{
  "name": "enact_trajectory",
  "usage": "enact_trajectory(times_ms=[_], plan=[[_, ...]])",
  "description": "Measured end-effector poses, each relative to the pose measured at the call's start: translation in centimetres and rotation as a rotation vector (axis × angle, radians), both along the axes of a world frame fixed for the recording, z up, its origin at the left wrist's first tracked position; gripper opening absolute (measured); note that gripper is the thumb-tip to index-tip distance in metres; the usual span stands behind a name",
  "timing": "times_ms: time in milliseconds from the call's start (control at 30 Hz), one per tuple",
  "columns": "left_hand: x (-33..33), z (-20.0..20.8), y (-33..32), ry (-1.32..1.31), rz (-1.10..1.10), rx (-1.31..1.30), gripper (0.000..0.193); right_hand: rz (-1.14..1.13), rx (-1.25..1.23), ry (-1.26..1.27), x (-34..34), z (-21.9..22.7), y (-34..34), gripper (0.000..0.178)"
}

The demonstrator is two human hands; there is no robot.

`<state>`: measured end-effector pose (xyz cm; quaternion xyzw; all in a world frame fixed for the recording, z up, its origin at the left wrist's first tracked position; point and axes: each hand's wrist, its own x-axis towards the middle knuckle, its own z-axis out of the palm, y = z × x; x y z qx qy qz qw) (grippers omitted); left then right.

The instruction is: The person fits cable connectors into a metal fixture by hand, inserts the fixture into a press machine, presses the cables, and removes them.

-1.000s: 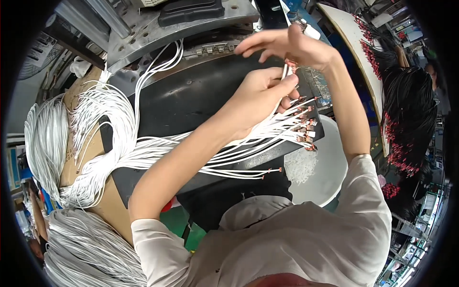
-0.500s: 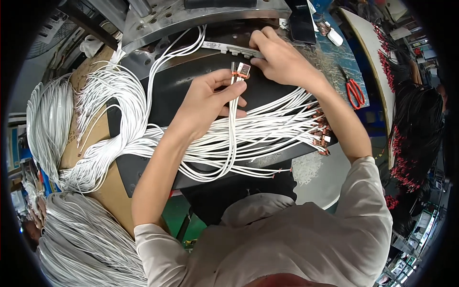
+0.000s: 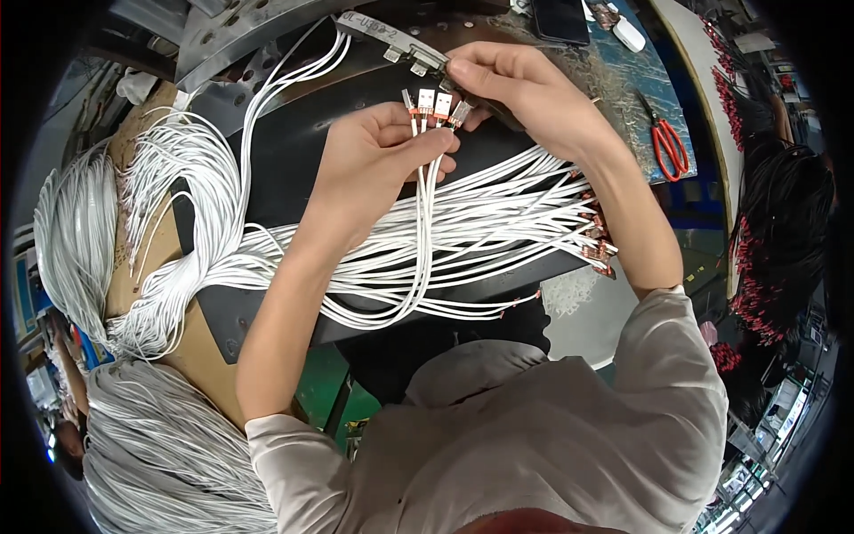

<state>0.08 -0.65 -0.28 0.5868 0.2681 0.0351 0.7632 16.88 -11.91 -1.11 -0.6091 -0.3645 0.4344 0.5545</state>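
Plainly, we pinched thin white wires with small metal terminals (image 3: 433,102) in our left hand (image 3: 378,165) while our right hand (image 3: 525,93) closed its fingers on one terminal, so a loose pinch could have let them slip into the white wire bundle (image 3: 480,231).

1. The left hand (image 3: 378,165) covers the section of the white cables (image 3: 418,222) passing through its grip.
2. The right hand (image 3: 525,93) hides the far end of the metal fixture (image 3: 391,40).
3. The connector tips (image 3: 434,102) are too small to resolve in detail.
4. The cable bundle (image 3: 160,463) is cut off at the lower-left edge.
5. The phone (image 3: 560,18) is cut off by the top edge.
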Motion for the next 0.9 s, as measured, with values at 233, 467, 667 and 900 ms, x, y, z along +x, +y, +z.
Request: enact_trajectory(times_ms=[233,467,667,900], plan=[[-0.3,-0.8,0.5,-0.062,-0.031,0.034,0.023,0.047,-0.083,-0.120,-0.3,0.5,-0.2,0.032],[-0.4,-0.9,0.6,-0.063,0.005,-0.036,0.025,0.037,-0.046,-0.123,0.5,0.4,-0.4,0.031],[-0.5,-0.6,0.4,-0.023,0.089,-0.029,0.022,0.063,-0.057,-0.173,0.1,0.2,-0.4,0.029],[-0.5,0.0,0.4,0.035,0.091,0.040,0.023,0.024,-0.082,-0.140,0.8,0.9,-0.6,0.033]])
